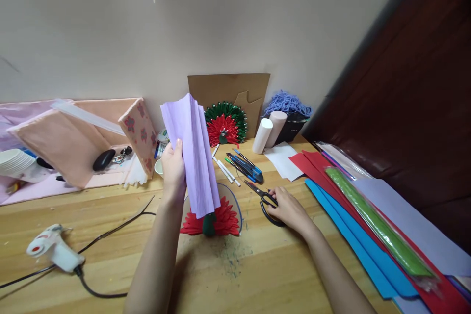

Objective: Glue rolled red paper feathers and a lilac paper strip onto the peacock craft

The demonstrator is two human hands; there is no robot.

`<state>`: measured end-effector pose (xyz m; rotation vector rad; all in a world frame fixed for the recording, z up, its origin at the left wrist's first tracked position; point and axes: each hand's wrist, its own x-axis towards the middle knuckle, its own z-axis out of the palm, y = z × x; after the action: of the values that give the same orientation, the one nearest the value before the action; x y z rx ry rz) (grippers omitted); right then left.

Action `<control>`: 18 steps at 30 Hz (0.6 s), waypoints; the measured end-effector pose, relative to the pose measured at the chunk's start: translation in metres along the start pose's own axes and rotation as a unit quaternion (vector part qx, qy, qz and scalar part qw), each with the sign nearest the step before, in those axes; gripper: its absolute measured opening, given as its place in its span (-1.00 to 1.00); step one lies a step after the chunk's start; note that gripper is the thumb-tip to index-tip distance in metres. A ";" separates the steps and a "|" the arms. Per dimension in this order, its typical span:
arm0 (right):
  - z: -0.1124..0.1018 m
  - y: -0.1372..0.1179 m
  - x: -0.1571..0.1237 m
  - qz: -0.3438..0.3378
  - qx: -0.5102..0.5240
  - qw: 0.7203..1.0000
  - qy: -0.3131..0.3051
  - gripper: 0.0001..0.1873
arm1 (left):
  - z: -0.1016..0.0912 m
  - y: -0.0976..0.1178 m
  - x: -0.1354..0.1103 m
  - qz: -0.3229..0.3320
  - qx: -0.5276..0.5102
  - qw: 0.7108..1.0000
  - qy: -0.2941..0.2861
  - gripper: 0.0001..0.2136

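At centre, the left hand (173, 164) grasps purple paper (195, 157); to its right, the right hand (289, 208) grips scissors (262, 194). Step judged: scissor pickup, calling for firmer hold.

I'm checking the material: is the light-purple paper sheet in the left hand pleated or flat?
Pleated: the light-purple paper sheet in the left hand shows lengthwise ridges and a zigzag top edge.

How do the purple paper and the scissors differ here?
The purple paper is held up in the left hand; the scissors are low, near the tabletop, at the right hand. The paper is pale, with long folds; the scissors are mostly dark. The paper looks much larger than the scissors. Both have a hand on them.
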<state>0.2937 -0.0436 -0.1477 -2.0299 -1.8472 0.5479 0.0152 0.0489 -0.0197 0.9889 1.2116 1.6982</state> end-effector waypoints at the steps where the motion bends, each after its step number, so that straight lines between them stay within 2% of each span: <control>1: 0.000 -0.002 0.000 0.004 0.017 1.000 0.003 -0.70 | 0.000 0.001 0.002 0.002 -0.008 1.000 0.007 -0.76; 4: -0.001 -0.006 0.003 0.026 0.133 0.989 0.063 -0.70 | -0.002 -0.001 0.008 0.005 -0.010 1.000 0.026 -0.77; 6: 0.000 -0.013 0.004 0.044 0.283 0.955 0.080 -0.69 | -0.005 -0.005 0.013 0.006 0.003 0.999 0.043 -0.78; 7: 0.001 -0.018 0.003 0.052 0.376 0.924 0.051 -0.69 | -0.007 -0.008 0.016 0.007 0.008 0.999 0.052 -0.79; 8: 0.004 -0.024 0.002 0.059 0.472 0.880 -0.002 -0.67 | -0.009 -0.012 0.019 0.009 0.012 0.998 0.061 -0.80; 10: 0.010 -0.040 -0.004 0.063 0.627 0.763 -0.142 -0.59 | -0.011 -0.020 0.025 0.017 0.023 0.996 0.079 -0.80; 11: 0.014 -0.048 -0.008 0.056 0.681 0.704 -0.194 -0.54 | -0.012 -0.023 0.028 0.021 0.029 0.996 0.087 -0.80; 13: 0.021 -0.063 -0.017 0.041 0.737 0.613 -0.281 -0.44 | -0.013 -0.031 0.033 0.031 0.045 0.994 0.099 -0.80; 15: 0.027 -0.073 -0.025 0.031 0.755 0.551 -0.354 -0.26 | -0.014 -0.037 0.037 0.041 0.059 0.992 0.103 -0.79; 18: 0.035 -0.080 -0.033 0.023 0.760 0.501 -0.413 -0.09 | -0.013 -0.044 0.040 0.051 0.071 0.991 0.099 -0.76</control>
<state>0.2048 -0.0687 -0.1368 -0.4244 -0.6023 2.2992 -0.0040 0.0904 -0.0595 0.9990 1.4489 1.8443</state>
